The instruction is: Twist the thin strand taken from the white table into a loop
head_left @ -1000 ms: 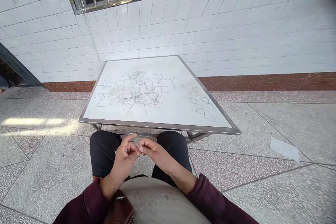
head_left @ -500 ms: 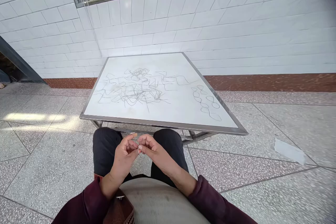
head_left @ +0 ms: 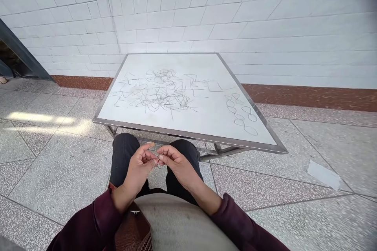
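Note:
My left hand (head_left: 138, 168) and my right hand (head_left: 176, 164) meet above my knees, fingertips pinched together. Between them is a short, thin dark wire (head_left: 157, 159), too fine to show its shape clearly. In front of my knees stands a low white table with a steel frame (head_left: 188, 127). Thin dark squiggly lines, possibly wire or strands, form a dense tangle (head_left: 159, 94) on it. A chain of small loops (head_left: 241, 115) lies near its right side. Neither hand touches the table.
My dark trousered knees (head_left: 122, 153) sit just below the table's near edge. A white tiled wall (head_left: 235, 19) with a red-brown skirting band (head_left: 294, 96) stands behind the table. Speckled terrazzo floor surrounds it, with a white paper scrap (head_left: 323, 174) to the right.
The view has tilted down, so the table sits higher and farther right, and the window bars have almost left the picture. My hands stay pinched together on the wire.

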Action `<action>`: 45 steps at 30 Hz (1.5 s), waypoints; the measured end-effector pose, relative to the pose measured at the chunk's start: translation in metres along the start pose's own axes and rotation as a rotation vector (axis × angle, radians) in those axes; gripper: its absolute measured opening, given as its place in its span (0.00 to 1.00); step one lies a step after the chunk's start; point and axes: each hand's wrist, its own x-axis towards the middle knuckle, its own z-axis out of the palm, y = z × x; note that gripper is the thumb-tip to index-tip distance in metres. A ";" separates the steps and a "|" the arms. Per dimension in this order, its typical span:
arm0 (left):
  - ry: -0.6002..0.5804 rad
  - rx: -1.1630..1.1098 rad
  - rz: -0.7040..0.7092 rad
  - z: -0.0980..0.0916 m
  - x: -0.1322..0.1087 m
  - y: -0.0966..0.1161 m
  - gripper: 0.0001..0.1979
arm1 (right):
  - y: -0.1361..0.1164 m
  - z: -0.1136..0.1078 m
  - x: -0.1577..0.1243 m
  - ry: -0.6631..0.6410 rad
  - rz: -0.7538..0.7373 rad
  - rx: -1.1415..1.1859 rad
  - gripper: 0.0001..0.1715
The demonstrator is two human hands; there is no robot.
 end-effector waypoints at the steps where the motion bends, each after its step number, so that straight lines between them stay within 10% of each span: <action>1: 0.001 -0.009 0.000 -0.001 0.000 0.000 0.24 | 0.001 0.000 0.000 0.007 0.003 0.003 0.15; 45: -0.026 0.006 -0.215 -0.007 0.000 0.018 0.27 | -0.009 0.000 -0.003 -0.063 0.088 0.096 0.18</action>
